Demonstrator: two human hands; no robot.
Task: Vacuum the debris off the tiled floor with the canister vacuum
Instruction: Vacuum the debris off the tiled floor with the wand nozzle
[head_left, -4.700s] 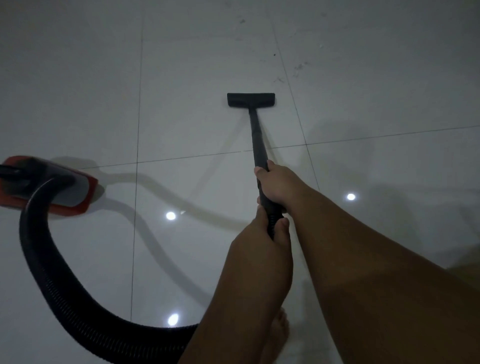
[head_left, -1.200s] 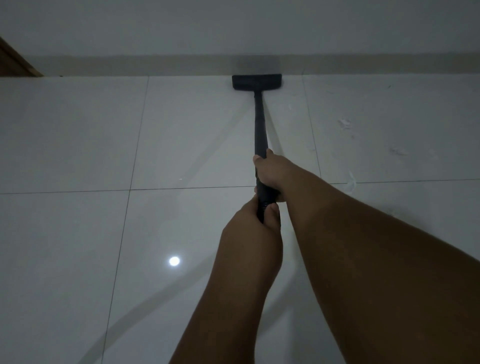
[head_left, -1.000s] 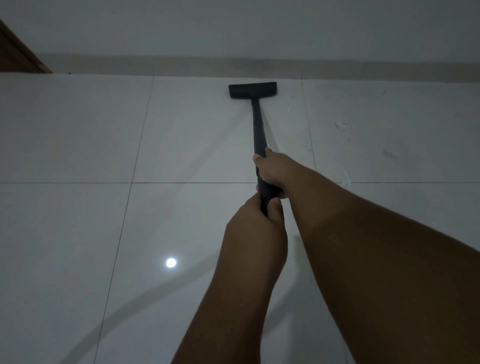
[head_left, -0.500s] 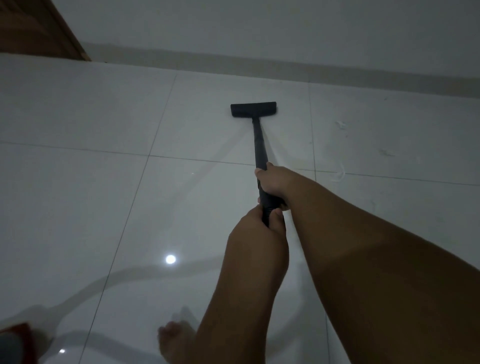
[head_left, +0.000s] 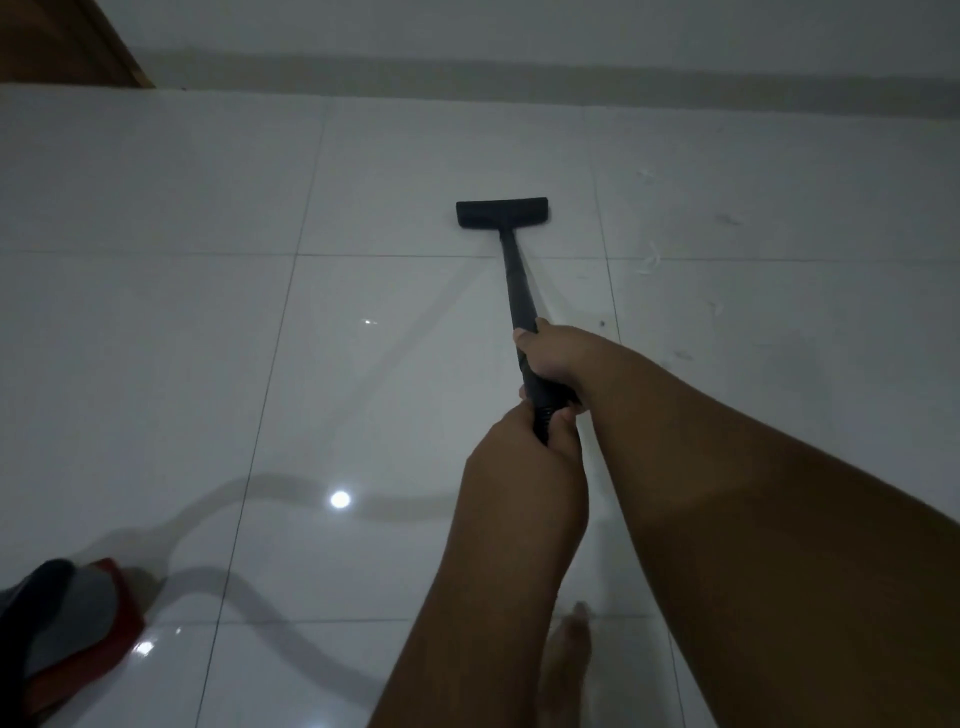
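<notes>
Currently, 2 hands grip the black wand (head_left: 516, 280) of the vacuum. The right hand (head_left: 556, 358) is the forward hand: its fingers wrap round the wand, with the thumb lying on the top side. The left hand (head_left: 524, 467) sits directly behind it, touching it, and closes round the ribbed rear end of the wand, thumb on the right side. Both forearms extend from the lower right of the view.

The wand slopes down and away to the flat black nozzle (head_left: 502, 213), which rests on the tiled floor (head_left: 156, 364) just beyond a grout line and short of the wall (head_left: 571, 31). A darker skirting strip (head_left: 571, 78) runs along the foot of that wall.

The debris (head_left: 649, 262) lies to the right of the nozzle, apart from it: pale curled scraps and some dark specks spread over the next column of tiles.

The canister vacuum (head_left: 104, 618), red with a dark top, stands at the lower left edge and is partly cut off. A brown door frame (head_left: 67, 41) fills the upper left corner. A round light reflection (head_left: 340, 500) shows on the glossy tile left of the forearms. A bare foot (head_left: 569, 660) shows between the forearms.
</notes>
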